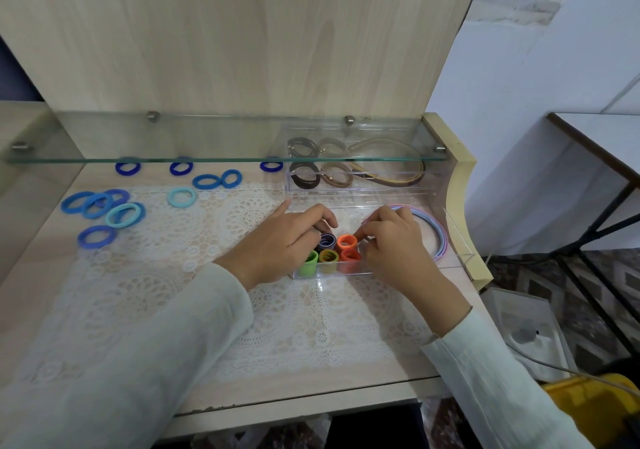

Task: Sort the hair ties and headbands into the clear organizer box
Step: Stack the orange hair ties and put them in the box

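Observation:
The clear organizer box (pixel 453 258) lies at the right of the table. Its near end holds upright stacks of hair ties: green (pixel 309 261), olive (pixel 328 257), dark navy (pixel 327 240) and orange (pixel 347 242). My left hand (pixel 287 240) rests on the box's left edge, its fingers curled over the navy ties. Fingertips of my right hand (pixel 391 240) pinch the orange ties. Pastel headbands (pixel 438 232) curve along the box's right side. Several blue hair ties (pixel 100 206) lie loose at the table's left.
A second clear box (pixel 360 190) behind holds black and brown ties and a tan headband (pixel 398 180). A glass shelf (pixel 207 157) hangs over the table's back. A lace mat (pixel 242 310) covers the tabletop. The table's raised right rim (pixel 460 206) stands beside the box.

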The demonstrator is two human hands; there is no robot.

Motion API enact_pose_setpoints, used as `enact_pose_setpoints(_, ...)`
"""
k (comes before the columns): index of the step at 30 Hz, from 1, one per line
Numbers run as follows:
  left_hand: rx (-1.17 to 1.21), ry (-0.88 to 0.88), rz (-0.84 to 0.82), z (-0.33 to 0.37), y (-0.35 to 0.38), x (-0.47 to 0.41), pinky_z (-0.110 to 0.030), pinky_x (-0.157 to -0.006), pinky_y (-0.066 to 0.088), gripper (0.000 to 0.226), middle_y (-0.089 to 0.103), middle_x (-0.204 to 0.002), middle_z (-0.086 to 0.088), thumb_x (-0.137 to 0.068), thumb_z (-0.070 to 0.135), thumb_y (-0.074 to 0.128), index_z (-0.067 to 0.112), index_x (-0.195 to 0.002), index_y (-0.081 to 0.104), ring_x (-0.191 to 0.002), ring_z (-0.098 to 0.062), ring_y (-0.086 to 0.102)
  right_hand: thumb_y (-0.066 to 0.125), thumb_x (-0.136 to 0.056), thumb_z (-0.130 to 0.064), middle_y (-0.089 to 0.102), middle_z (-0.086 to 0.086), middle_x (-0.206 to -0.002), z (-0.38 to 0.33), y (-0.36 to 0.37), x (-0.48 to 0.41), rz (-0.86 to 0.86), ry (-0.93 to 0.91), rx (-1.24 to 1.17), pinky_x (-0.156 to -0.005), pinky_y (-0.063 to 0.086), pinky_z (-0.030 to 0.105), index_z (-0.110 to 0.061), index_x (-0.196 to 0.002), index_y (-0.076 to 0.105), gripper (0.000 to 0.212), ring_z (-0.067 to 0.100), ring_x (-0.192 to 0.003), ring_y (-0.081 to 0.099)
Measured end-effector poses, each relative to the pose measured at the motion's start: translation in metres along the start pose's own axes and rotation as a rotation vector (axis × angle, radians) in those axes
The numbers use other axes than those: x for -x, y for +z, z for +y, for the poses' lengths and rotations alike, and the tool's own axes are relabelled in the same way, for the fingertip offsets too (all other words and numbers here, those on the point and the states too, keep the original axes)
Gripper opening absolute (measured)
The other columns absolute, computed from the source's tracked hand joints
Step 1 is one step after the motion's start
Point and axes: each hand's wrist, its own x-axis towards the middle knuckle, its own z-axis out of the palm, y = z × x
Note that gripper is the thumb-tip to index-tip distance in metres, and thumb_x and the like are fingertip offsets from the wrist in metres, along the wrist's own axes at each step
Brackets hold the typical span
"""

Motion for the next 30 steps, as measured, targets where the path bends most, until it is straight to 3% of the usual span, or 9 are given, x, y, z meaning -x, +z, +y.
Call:
enact_pose_setpoints(13, 0.013, -0.015, -0.012, -0.0018, -0.0003, 0.0008, -0.038, -0.124, -0.001, 0.029, 0.066, -0.108, 0.015, -0.094, 0.025, 0.030, 0.037, -0.111, 0.050, -0.106, 0.000, 0.059, 0.055, -0.092, -0.019, 0.056, -0.003, -0.117, 0.0007, 0.0022, -0.0008, -0.009, 0.045, -0.047, -0.088, 0.036, 0.034, -0.025, -0.110, 0.072, 0.026, 0.021, -0.107, 0.039)
enact_pose_setpoints(18, -0.076, -0.002, -0.017, -0.0020, -0.0002, 0.0007, -0.038, -0.124, -0.001, 0.027, 0.067, -0.110, 0.011, -0.101, 0.015, 0.033, 0.035, -0.111, 0.048, -0.105, -0.003, 0.059, 0.053, -0.093, -0.016, 0.057, -0.003, -0.117, 0.0018, 0.0034, -0.0023, -0.016, 0.054, -0.066, -0.085, 0.033, 0.031, -0.026, -0.111, 0.072, 0.028, 0.020, -0.108, 0.040)
enact_pose_setpoints(30, 0.014, -0.019, -0.026, -0.0063, 0.0012, 0.0005, -0.039, -0.124, 0.002, 0.029, 0.064, -0.098, 0.014, -0.093, 0.025, 0.028, 0.040, -0.109, 0.048, -0.104, -0.008, 0.057, 0.053, -0.093, -0.015, 0.056, -0.003, -0.117, 0.0026, 0.0041, -0.0020, -0.008, 0.054, -0.078, -0.081, 0.031, 0.030, -0.027, -0.112, 0.071, 0.029, 0.020, -0.107, 0.039)
